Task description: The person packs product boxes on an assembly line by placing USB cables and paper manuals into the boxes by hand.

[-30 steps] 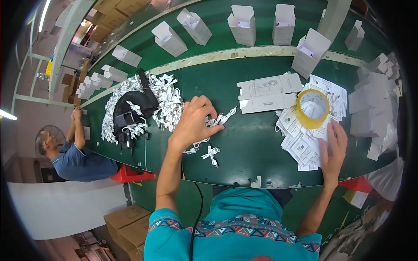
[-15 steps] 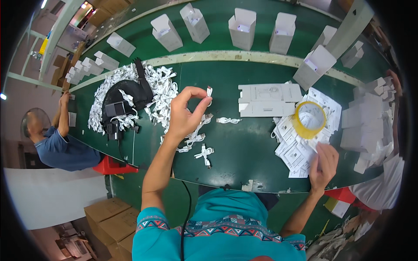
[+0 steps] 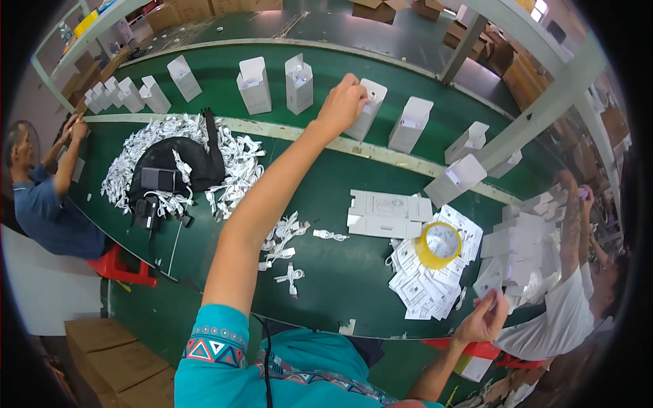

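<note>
My left hand (image 3: pixel 344 104) is stretched far out to the belt. Its fingers are bunched at the open top of an upright white box (image 3: pixel 367 112). The white cable it carried is hidden behind the fingers. Loose white cables (image 3: pixel 286 245) lie under my forearm on the green table (image 3: pixel 326 299). My right hand (image 3: pixel 484 319) is low at the near right edge, pinching a white leaflet at the rim of the leaflet pile (image 3: pixel 425 285). A yellow tape roll (image 3: pixel 439 245) sits on that pile.
More open white boxes (image 3: pixel 255 85) stand in a row on the green belt. Flat white cartons (image 3: pixel 388 214) lie mid-table, and a big cable heap with a black bag (image 3: pixel 173 173) lies to the left. One person (image 3: pixel 41 197) sits left and another (image 3: pixel 571 299) right. Cardboard boxes (image 3: pixel 115 360) stand below.
My left hand has lifted from the loose cables with a cable and reached far forward to the box on the belt. My right hand stays at the leaflet pile, fingers now pinched.
</note>
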The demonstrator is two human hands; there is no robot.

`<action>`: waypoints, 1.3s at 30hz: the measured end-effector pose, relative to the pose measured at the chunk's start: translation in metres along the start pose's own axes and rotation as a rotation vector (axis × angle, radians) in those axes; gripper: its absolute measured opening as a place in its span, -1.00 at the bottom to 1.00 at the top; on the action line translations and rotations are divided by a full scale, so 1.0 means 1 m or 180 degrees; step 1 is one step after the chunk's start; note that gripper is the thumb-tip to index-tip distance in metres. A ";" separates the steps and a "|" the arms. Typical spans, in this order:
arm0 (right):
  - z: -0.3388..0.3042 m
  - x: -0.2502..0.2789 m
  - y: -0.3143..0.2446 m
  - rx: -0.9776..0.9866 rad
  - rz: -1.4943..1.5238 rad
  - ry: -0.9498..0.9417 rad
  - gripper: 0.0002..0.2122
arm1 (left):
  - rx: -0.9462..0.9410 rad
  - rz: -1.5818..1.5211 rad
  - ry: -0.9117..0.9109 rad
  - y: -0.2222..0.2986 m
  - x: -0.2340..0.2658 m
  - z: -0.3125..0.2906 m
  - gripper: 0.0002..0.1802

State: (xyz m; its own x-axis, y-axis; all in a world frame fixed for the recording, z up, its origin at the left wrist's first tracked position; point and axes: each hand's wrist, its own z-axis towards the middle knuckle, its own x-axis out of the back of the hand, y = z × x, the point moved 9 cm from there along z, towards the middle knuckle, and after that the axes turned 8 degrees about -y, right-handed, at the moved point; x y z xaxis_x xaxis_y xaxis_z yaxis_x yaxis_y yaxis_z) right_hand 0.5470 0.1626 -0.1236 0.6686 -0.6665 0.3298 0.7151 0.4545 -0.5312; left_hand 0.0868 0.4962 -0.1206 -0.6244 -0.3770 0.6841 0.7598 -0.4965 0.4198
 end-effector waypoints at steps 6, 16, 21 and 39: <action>0.119 -0.164 -0.128 0.1153 0.0762 -0.1097 -0.72 | 0.0599 -0.0593 -0.0244 0.003 -0.002 -0.039 -0.63; 0.120 -0.444 -0.150 0.2147 -0.0597 -0.2739 -0.90 | 0.0586 -0.1289 -0.0189 -0.012 0.021 -0.040 -0.19; 0.103 -0.493 -0.135 0.1124 -0.1252 -0.4245 -0.78 | 0.0381 -0.1065 -0.0372 -0.023 0.020 -0.042 -0.18; 0.041 -0.110 -0.037 0.0265 -0.0820 -0.4353 -0.69 | -0.0596 0.0309 -0.1793 0.127 0.038 -0.205 -0.76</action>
State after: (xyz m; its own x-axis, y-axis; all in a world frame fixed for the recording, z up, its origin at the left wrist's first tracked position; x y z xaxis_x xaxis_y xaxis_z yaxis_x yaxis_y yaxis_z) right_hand 0.4557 0.2433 -0.1083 0.1501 0.3414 0.9278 0.8247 0.4744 -0.3080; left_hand 0.1226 0.2587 -0.1635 -0.3228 0.0195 0.9463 0.7317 -0.6290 0.2626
